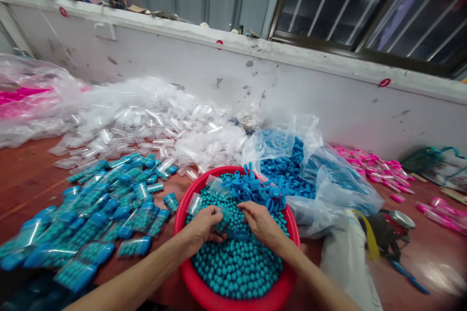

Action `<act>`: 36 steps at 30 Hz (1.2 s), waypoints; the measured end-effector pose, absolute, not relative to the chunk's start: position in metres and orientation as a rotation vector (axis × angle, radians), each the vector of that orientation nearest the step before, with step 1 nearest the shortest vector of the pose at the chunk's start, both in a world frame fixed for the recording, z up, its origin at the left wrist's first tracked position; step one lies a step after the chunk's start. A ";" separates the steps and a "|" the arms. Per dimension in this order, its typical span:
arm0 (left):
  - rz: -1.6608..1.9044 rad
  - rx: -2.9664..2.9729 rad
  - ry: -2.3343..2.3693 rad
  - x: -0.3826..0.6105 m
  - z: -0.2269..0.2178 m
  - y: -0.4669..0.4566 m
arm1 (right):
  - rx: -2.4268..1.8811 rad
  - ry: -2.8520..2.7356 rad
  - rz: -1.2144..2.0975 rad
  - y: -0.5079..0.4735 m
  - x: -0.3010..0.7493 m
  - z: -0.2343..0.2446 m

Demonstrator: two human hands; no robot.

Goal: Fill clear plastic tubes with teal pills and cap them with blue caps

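A red basin [185, 262] in front of me is full of small teal balls [237, 267]. My left hand [207, 223], inside the basin, is closed around a clear plastic container [224, 217] with teal balls in it. A blue cap [239, 234] shows between my hands, low over the balls; whether it is held or lying there I cannot tell. My right hand [260, 223] is over the balls with its fingers curled, and what they grip is hidden. Blue caps [255, 189] are heaped at the basin's back right, and clear empty containers [215, 184] rest at its back left.
Filled, blue-capped containers [95, 228] cover the table at left. Behind them are empty clear containers [146, 112]. A plastic bag of blue caps [288, 165] stands behind the basin. Pink containers [375, 167], a jar lid [401, 218] and a blue pen-like stick [408, 276] are at right.
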State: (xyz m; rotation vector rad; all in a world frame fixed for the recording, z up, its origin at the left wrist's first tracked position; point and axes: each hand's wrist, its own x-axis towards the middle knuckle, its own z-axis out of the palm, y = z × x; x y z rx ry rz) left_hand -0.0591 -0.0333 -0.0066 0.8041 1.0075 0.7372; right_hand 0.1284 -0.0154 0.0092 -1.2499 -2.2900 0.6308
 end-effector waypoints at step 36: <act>0.736 1.263 0.913 -0.047 -0.004 -0.053 | -1.226 -1.969 0.971 -0.041 0.113 0.024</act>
